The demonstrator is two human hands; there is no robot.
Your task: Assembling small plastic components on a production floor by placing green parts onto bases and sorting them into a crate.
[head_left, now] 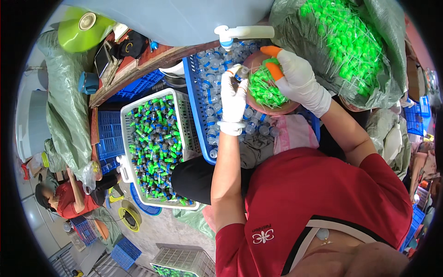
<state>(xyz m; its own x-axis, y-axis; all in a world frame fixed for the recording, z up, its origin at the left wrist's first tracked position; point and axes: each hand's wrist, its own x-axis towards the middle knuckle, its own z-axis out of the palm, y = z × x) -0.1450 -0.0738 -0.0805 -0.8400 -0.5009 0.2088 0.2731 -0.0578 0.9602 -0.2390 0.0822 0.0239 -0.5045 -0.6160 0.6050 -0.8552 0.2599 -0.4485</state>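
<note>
Both hands are gloved in white. The left hand (233,97) is held over the blue crate (196,108); its grip is clamped on a small clear bottle (242,72), seen at the fingertips beside the bowl's rim. The right hand (295,76), with orange tips on thumb and forefinger, is laid into the brown bowl (277,110), among the green caps (265,90) heaped in it; the fingers are curled, but whether a cap is pinched between them cannot be told. The two hands are just beside each other, nearly touching at the bottle. The blue crate is filled with uncapped clear bottles banded in blue, and the bowl sits on its right part. A white tap (240,33) juts out above the crate from a pale blue barrel (184,21). To the left of the crate, a white basket (127,138) is packed with bottles already capped in green. At upper right, an open grey sack (295,32) is seen full of green caps with thin tubes. A pink cloth (293,131) lies on the lap below the bowl. The wearer's red shirt (318,203) fills the lower right. At far left a second person (62,196) in red is seated on the floor, well apart from the hands. A green hat (83,30) lies at upper left, and stacked blue crates (108,138) stand beyond the basket.
</note>
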